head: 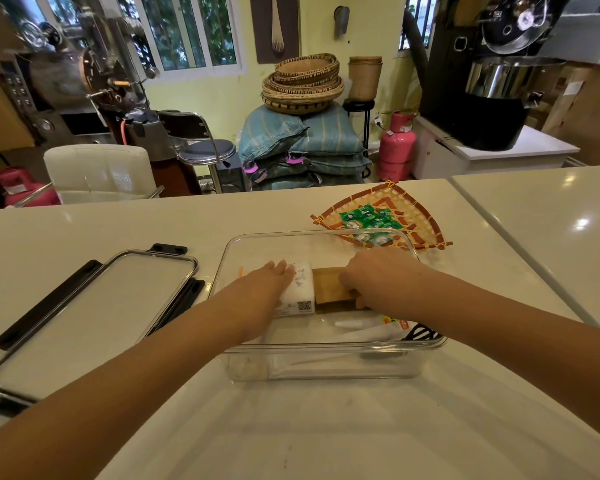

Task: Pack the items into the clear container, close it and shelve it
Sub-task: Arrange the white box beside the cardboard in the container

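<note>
The clear container stands on the white counter in front of me. Inside it lie a white packet with a QR code and a brown packet side by side. My left hand rests flat on the white packet, fingers straight. My right hand grips the brown packet, fingers curled over its right end. Nearer the front wall lie a clear sachet and a packet with red and yellow print. The container's lid, with black clips, lies flat to the left.
A fan-shaped woven tray with several green sachets sits just behind the container on the right. A seam splits the counter at the right. Chairs, sacks, baskets and a pink gas cylinder stand beyond the counter.
</note>
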